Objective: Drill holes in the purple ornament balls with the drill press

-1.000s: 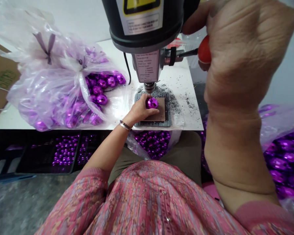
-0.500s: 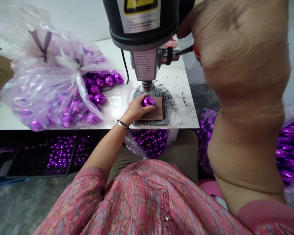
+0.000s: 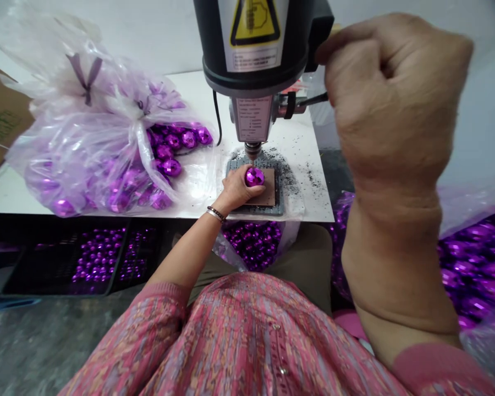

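My left hand (image 3: 238,188) pinches a shiny purple faceted ball (image 3: 254,176) between thumb and fingers. The ball sits on a brown board (image 3: 267,193) on the grey base (image 3: 278,209) of a small bench drill press (image 3: 253,71). Right over the ball is the chuck (image 3: 253,149) with its thin bit; whether the tip is inside the ball, I cannot tell. Raised at the right, my right hand (image 3: 391,93) is closed around the end of the drill press lever (image 3: 313,99), its grip hidden in the fist. One finger reaches toward the machine's side box.
A clear plastic bag (image 3: 86,159) of purple balls lies open on the white table (image 3: 181,206). Dark shavings (image 3: 286,179) surround the drill base. Below are an open bag of balls (image 3: 253,245) at my lap, black crates (image 3: 58,269) and another bag (image 3: 478,269) at right.
My right hand has turned and shows smaller, still at the lever. The whole view has shifted slightly, with the drill press lower and farther right. My left hand keeps the ball under the chuck.
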